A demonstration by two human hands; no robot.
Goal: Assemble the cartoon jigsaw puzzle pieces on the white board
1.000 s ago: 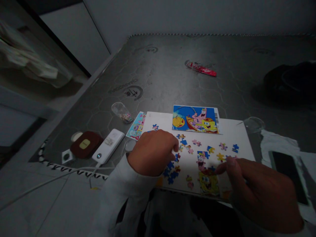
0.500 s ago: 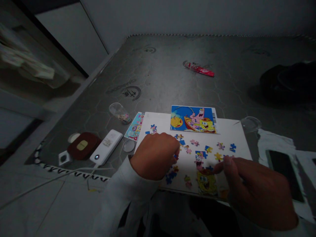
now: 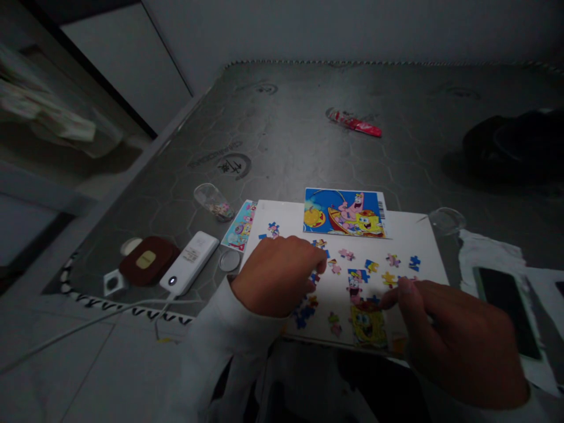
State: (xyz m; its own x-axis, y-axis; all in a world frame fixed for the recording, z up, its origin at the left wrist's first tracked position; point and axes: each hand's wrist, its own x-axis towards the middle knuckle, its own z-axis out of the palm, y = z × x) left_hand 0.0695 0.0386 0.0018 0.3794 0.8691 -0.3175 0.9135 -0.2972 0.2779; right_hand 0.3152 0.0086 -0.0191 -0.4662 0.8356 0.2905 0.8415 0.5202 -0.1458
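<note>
A white board (image 3: 414,235) lies on a grey mattress, strewn with several small cartoon puzzle pieces (image 3: 370,266). A joined yellow-and-pink patch (image 3: 368,323) sits at its near edge, and a picture card (image 3: 344,212) rests at its far edge. My left hand (image 3: 275,275) hovers over blue pieces at the board's left, fingers curled and pinched at a piece I cannot make out. My right hand (image 3: 453,338) rests at the near right, thumb and forefinger pinched beside the joined patch; what they hold is hidden.
Left of the board lie a white power bank (image 3: 189,262) with a cable, a dark red case (image 3: 145,259), a clear tube (image 3: 213,201) and a second card (image 3: 240,225). A phone (image 3: 504,302) on white cloth lies right. A red wrapper (image 3: 355,124) and dark clothing (image 3: 515,147) lie farther off.
My left hand has shifted slightly right over the blue pieces. The view has drifted a little; my right hand stays at the joined patch.
</note>
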